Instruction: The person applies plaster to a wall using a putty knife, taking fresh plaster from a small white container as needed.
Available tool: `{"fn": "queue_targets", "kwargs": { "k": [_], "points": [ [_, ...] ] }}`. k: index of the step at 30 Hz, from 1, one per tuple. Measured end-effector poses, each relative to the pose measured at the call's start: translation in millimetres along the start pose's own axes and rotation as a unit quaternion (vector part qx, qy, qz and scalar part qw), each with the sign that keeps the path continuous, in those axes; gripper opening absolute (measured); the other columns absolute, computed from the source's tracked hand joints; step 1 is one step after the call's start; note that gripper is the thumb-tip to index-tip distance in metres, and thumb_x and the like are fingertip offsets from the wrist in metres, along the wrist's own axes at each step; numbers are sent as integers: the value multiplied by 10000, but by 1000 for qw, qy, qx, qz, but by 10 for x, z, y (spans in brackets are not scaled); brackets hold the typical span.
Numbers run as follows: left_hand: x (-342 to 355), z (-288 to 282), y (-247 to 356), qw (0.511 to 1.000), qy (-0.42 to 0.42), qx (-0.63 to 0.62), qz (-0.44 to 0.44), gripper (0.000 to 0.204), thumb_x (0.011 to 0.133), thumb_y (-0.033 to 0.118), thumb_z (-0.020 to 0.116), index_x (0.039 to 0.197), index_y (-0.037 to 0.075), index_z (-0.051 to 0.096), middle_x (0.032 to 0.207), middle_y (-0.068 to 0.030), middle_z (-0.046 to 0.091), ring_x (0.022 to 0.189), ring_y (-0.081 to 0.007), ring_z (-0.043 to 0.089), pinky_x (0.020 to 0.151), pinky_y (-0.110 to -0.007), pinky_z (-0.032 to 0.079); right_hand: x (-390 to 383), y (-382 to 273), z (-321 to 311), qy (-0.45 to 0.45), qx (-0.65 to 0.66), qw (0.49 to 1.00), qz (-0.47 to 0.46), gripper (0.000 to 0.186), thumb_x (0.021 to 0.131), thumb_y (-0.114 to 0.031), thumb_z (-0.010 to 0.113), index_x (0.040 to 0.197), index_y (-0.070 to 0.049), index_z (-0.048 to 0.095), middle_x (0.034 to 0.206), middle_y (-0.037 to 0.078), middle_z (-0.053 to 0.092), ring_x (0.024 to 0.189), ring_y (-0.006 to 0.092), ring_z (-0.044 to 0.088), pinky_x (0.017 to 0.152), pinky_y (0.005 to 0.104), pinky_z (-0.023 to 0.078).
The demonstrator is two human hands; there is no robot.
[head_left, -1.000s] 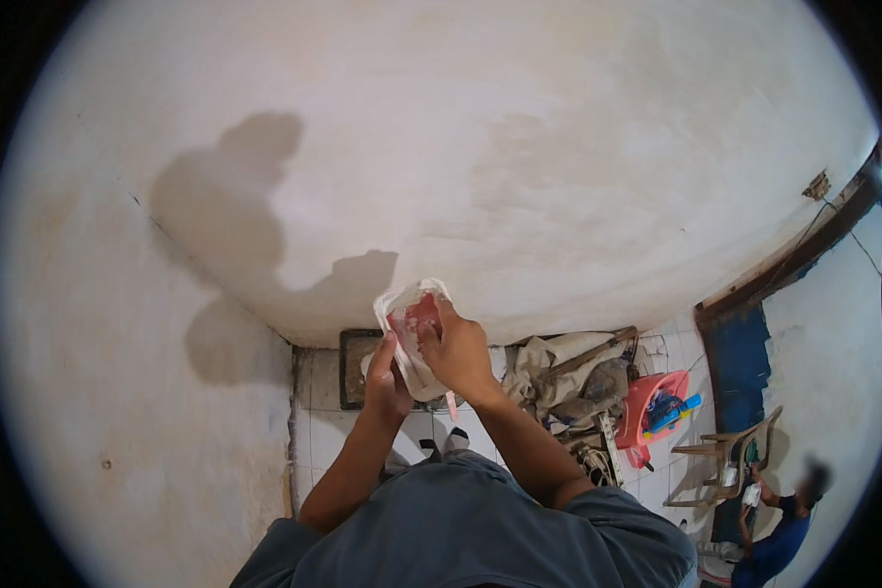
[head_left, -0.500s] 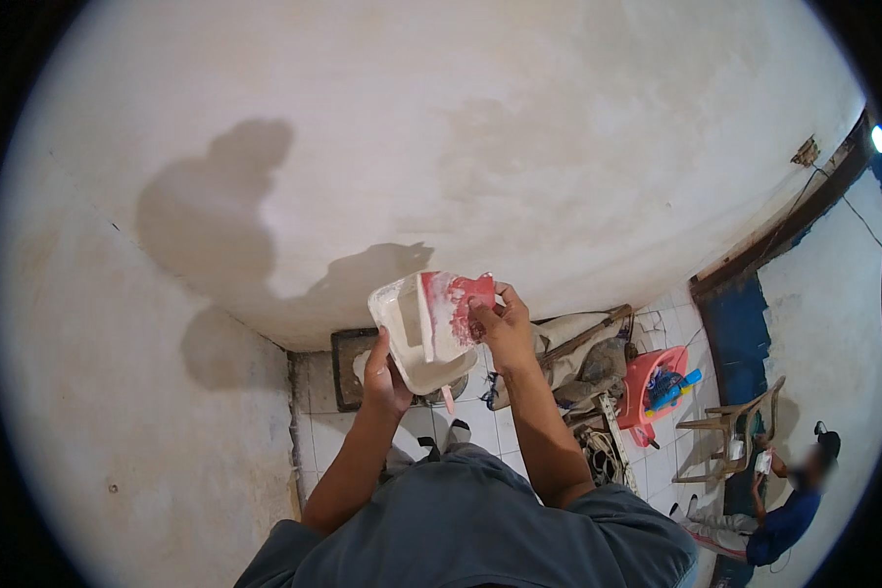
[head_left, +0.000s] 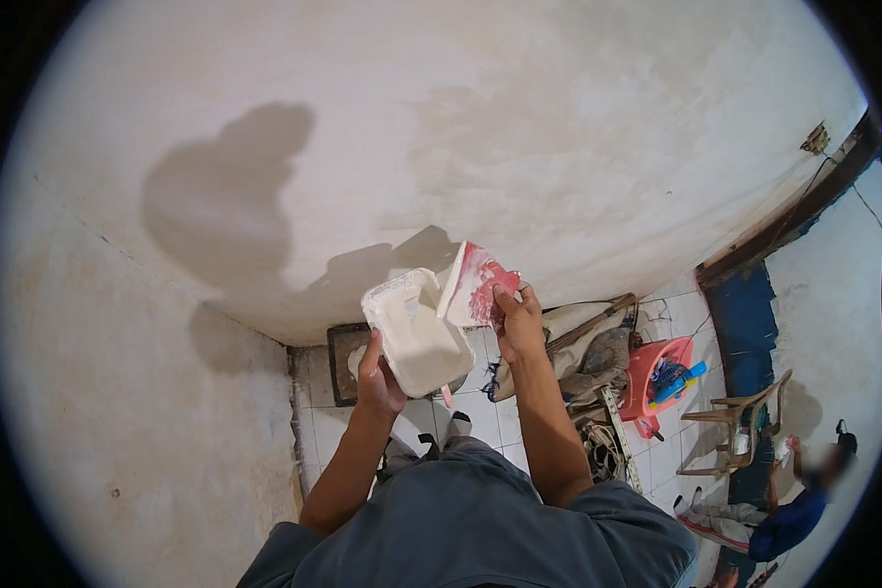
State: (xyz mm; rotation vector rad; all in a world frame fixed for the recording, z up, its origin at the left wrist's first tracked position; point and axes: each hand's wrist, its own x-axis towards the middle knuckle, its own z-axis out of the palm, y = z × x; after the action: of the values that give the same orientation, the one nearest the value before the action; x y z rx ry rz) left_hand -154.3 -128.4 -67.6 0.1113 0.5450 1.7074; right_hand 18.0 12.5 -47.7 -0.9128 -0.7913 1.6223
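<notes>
My left hand (head_left: 379, 384) grips the side of a pale rectangular tub (head_left: 386, 292), the thumb up along its outer wall. Whitish putty (head_left: 429, 355) coats the inside of the tub. Pinched in my right hand (head_left: 521, 328) is a red putty spreader (head_left: 480, 286), its blade largely smeared white. The spreader is raised at the tub's upper right, its near corner close to the rim; whether they touch I cannot tell. My right fingers behind the spreader are partly hidden.
A patchy plastered wall (head_left: 559, 176) rises ahead. On the tiled floor lie sacks (head_left: 598, 358), a pink basin (head_left: 657, 370) with a blue item, and a dark square pan (head_left: 343, 367). At right, a wooden chair (head_left: 745, 421) stands near another person (head_left: 794, 519).
My right hand has lifted the spreader out from over the tub, up and to the right. More of the tub's inside shows. The other person's hands have shifted.
</notes>
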Motion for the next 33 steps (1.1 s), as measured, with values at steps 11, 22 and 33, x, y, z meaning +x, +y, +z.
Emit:
{"fn": "queue_targets", "kwargs": {
  "k": [11,22,33],
  "points": [
    [-115,-575,-138,996,54,-11,74,563,989,435,500,1404,59,440,1345,-110,558,1217,-267,553,1038,-436,438,723,1099,-595,90,97,990,52,295,919,-53,611,1154,-127,450,1010,49,596,853,200,606,758,442,492],
    [-256,-635,199,992,73,-1,100,564,982,435,513,1405,69,443,1347,-111,556,1223,-278,554,1031,-450,454,782,586,245,65,89,994,15,227,878,15,568,1071,-79,495,1008,86,601,883,214,632,813,434,564],
    [-410,-527,659,991,74,15,113,593,979,442,514,1422,60,418,1363,-115,543,1234,-284,543,1037,-456,447,1103,1353,-685,72,108,992,-7,323,852,40,567,1134,-113,524,922,45,620,755,193,604,628,364,465]
  ]
}}
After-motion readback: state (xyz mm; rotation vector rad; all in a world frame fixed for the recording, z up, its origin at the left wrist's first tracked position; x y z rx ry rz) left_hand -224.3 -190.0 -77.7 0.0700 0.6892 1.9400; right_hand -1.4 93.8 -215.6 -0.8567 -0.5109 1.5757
